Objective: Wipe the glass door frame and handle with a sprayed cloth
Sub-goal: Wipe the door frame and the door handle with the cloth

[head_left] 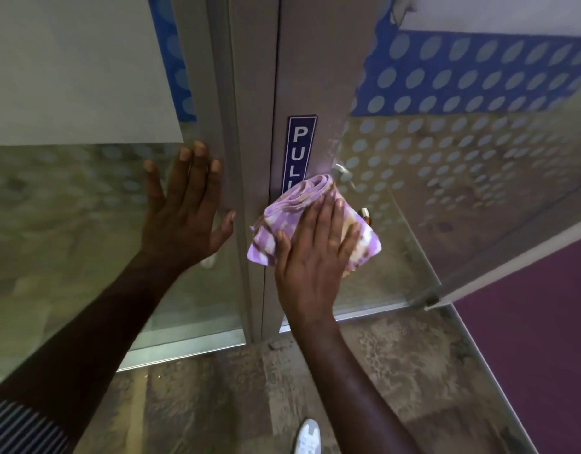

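Note:
A grey metal door frame (315, 77) runs up the middle, with a blue PULL sticker (300, 149) on it. My right hand (315, 253) lies flat with straight fingers on a folded purple and white checked cloth (302, 204), pressing it against the frame just below the sticker. The silver door handle (343, 175) sticks out right of the cloth's top edge. My left hand (184, 211) rests flat, fingers spread, on the glass panel (69, 224) and the frame's left upright.
The glass door (462, 175) to the right carries frosted dots and a blue dotted band. A key (366, 215) sits in the lock below the handle. The speckled floor (217, 404) lies below, with a purple surface (544, 322) at right and a white shoe (308, 437).

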